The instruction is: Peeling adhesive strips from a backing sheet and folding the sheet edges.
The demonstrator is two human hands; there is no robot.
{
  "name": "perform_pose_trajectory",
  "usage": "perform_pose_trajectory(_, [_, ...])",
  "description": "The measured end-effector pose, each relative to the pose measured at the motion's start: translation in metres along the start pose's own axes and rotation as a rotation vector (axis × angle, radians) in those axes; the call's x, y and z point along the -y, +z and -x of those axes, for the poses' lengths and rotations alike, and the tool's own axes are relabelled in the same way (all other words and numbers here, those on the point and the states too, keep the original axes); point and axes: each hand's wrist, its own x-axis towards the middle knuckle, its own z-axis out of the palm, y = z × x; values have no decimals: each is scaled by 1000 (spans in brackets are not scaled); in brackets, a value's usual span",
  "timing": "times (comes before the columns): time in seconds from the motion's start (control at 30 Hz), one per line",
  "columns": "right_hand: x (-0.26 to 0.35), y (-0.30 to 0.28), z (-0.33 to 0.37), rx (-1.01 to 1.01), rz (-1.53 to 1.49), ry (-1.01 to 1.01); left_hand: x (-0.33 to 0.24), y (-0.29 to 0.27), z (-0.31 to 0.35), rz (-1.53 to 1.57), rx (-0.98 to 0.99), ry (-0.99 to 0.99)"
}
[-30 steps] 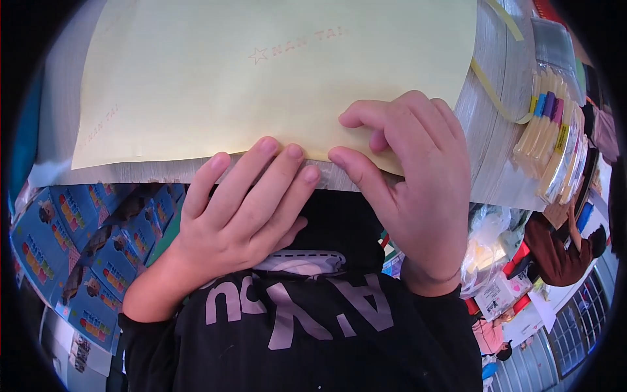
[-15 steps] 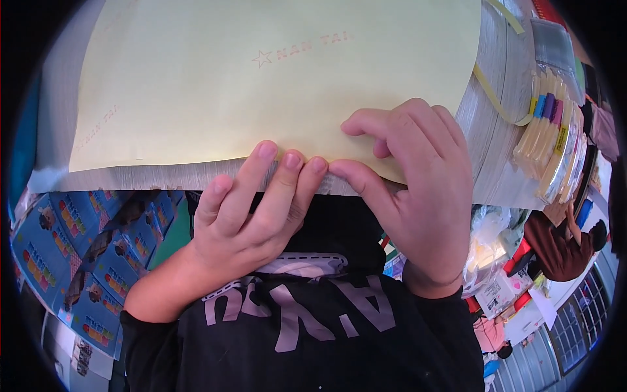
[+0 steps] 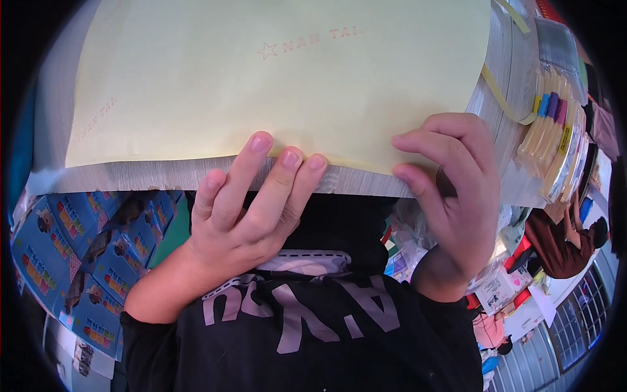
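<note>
A large pale yellow sheet of paper (image 3: 294,91) with faint red print lies on the grey wood-grain tabletop (image 3: 366,183). Its near edge runs close to the table's front edge. At the middle of that edge, my left hand (image 3: 255,202) rests with fingers spread, several fingertips touching the sheet; its thumb is hidden. My right hand (image 3: 457,176) is farther right at the same edge. Its index fingertip is over the paper and its thumb tip at the border, with a gap between them; the other fingers are curled and partly hidden.
Bundles of wooden-handled brushes (image 3: 545,124) in clear packs lie at the table's right. Narrow yellow strips (image 3: 503,98) curl beside the sheet. Blue printed packaging (image 3: 72,255) is below left. At the far right, a person in brown (image 3: 555,245) sits among plastic bags and papers.
My right hand has slid right along the sheet's near edge, away from my left hand, and its thumb and index finger are closer together. My left hand stays almost in place.
</note>
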Motion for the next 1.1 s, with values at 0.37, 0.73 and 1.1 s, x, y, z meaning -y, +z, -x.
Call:
perform_pose_trajectory(0.37, [-12,-15,12,58,-42,-32,1,1,1,48,-14,-14])
perform_pose_trajectory(0.73, [-7,-17,14,151,40,-62,12,-6,11,-24,37,-36])
perform_pose_trajectory(1.1, [-3,-17,16,120,48,17,37,-13,22,-102,88,-116])
